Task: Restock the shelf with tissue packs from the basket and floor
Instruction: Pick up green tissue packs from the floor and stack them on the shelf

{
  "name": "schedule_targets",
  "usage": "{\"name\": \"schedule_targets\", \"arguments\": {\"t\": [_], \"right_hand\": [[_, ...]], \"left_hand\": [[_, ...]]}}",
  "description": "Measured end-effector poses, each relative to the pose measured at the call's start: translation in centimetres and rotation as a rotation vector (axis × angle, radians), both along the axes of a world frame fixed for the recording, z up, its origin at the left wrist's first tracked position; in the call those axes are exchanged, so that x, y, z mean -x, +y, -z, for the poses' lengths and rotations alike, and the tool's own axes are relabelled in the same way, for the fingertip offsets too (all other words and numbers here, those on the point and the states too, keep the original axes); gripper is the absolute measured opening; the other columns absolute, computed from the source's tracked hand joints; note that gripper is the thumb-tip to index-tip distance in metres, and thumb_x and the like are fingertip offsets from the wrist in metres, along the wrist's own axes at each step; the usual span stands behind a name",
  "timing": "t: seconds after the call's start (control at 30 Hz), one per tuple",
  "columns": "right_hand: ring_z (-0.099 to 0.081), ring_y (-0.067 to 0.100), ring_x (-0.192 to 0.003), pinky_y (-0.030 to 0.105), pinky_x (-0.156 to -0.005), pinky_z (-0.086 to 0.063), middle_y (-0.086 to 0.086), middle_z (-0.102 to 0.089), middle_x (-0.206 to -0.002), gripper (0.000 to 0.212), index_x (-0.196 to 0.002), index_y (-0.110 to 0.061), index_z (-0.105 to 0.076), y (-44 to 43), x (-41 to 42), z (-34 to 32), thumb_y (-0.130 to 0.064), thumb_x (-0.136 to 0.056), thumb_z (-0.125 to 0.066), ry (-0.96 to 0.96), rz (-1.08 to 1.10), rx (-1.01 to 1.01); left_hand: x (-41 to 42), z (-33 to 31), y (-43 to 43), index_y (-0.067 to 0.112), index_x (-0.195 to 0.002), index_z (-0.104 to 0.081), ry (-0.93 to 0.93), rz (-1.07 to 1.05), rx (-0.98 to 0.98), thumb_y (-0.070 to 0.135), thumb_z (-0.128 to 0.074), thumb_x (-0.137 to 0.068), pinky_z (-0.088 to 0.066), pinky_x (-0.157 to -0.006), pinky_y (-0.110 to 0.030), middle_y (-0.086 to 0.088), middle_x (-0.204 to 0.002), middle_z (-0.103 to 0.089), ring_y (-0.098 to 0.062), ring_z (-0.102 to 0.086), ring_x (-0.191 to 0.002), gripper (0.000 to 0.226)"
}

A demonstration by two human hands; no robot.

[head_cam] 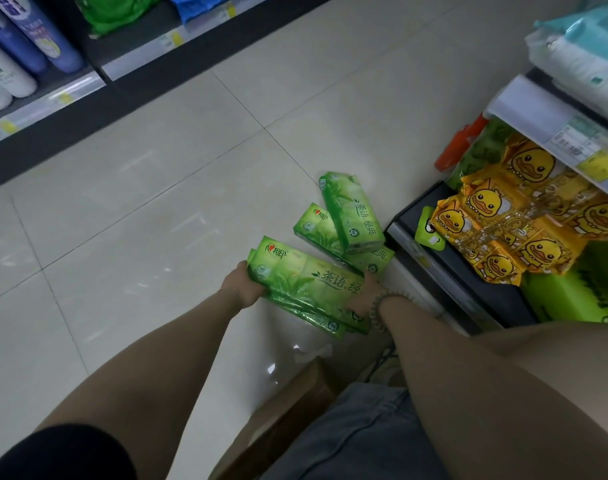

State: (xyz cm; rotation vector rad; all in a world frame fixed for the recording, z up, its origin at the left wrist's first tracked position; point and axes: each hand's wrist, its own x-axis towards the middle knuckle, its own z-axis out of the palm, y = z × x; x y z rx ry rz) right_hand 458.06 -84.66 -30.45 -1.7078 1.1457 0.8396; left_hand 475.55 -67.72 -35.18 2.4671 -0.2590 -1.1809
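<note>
Stack of green tissue packs (302, 282), printed "心相印" and "茶语·经典", gripped at either end by the left hand (247, 284) and right hand (364, 296), both arms outstretched downward. It sits low over the cream tiled floor (157, 202), just beside the bottom shelf (461, 285). Loose matching packs (347, 216) lie nearer that shelf, which carries yellow duck-print packs (496, 216).

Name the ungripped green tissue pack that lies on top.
The farthest pack, slanted over the second loose pack; left hand and right hand grip the nearer stack.
</note>
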Motion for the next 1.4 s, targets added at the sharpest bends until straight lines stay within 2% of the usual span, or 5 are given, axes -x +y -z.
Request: {"name": "schedule_targets", "arguments": {"t": [0.23, 0.43, 0.73, 1.07, 1.4], "right_hand": [[-0.054, 0.025, -0.101, 0.039, -0.093, -0.049, 0.008, -0.052, -0.112, 0.069, -0.135, -0.015, -0.027, -0.5, 0.2, -0.6, -0.023, -0.078, -0.065, -0.132, 0.088, 0.154], [-0.046, 0.013, -0.076, 0.027, -0.073, -0.050, -0.004, -0.035, -0.092, 0.054, -0.126, -0.019, -0.039, -1.7, 0.1, -1.9, -0.014, -0.079, -0.064, -0.301, 0.304, 0.313], [-0.042, 0.030, -0.121, 0.045, -0.100, -0.043, 0.009, -0.034, -0.136, 0.064, -0.134, -0.023, -0.033, -2.3, -1.8, -6.8, -0.025, -0.080, -0.067, -0.531, 0.358, 0.514], [-0.041, 0.023, -0.118, 0.048, -0.100, -0.037, 0.000, -0.047, -0.128, 0.047, -0.121, -0.024, -0.051, -2.6, -2.5, -14.1, -0.024, -0.076, -0.066, -0.931, 0.491, 0.860], [-0.045, 0.023, -0.114, 0.039, -0.097, -0.037, 0.004, -0.051, -0.119, 0.046, -0.117, -0.020, -0.054, -4.6, -1.1, -23.1, -0.025, -0.072, -0.061, -1.192, 0.491, 1.027]], "left_hand": [[0.6, -0.6, -1.6, 0.001, -0.114, -0.053, 0.082, -0.284, 0.088, 0.024, -0.078, -0.068, -0.044, -0.060, -0.026, -0.012, -0.109, -0.061, -0.027, -0.060, -0.093, 0.056], [1.6, -2.7, -3.6, 0.003, -0.125, -0.042, -0.057, -0.418, 0.162, 0.028, -0.078, -0.071, -0.050, -0.085, -0.039, -0.015, -0.126, -0.045, -0.033, -0.052, -0.109, 0.069], [0.9, -8.2, -5.3, 0.014, -0.106, -0.040, -0.196, -0.635, 0.534, 0.021, -0.076, -0.072, -0.046, -0.067, -0.035, -0.015, -0.119, -0.050, -0.028, -0.054, -0.088, 0.050], [2.2, -14.0, -6.2, 0.020, -0.106, -0.036, -0.120, -0.861, 0.976, 0.015, -0.049, -0.095, -0.047, -0.067, -0.030, -0.002, -0.108, -0.051, -0.024, -0.059, -0.088, 0.018], [1.2, -22.8, -9.6, 0.027, -0.091, -0.038, -0.207, -0.759, 1.236, 0.013, -0.050, -0.096, -0.049, -0.068, -0.028, 0.000, -0.108, -0.049, -0.025, -0.057, -0.090, 0.019]]}}
